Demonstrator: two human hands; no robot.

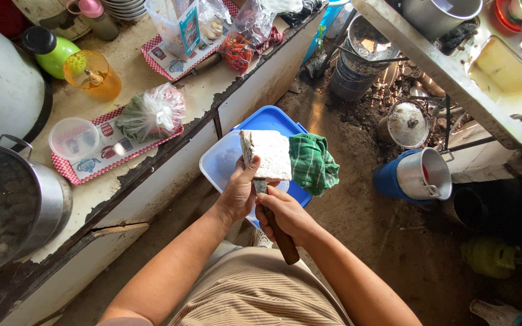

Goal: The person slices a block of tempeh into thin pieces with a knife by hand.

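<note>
Here, left hand (237,196) grips white block (267,154), right hand (285,214) knife (276,226), above dirt floor (364,223).

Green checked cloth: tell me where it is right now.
In the head view the green checked cloth lies just right of centre on the blue container, beside the white block held in the left hand.

Knife (276,223) blade mostly hidden behind white block (266,153) and left hand (237,194); clear tub (223,163) partly covered; steel pot (13,205) cut by left edge, contents murky
</note>
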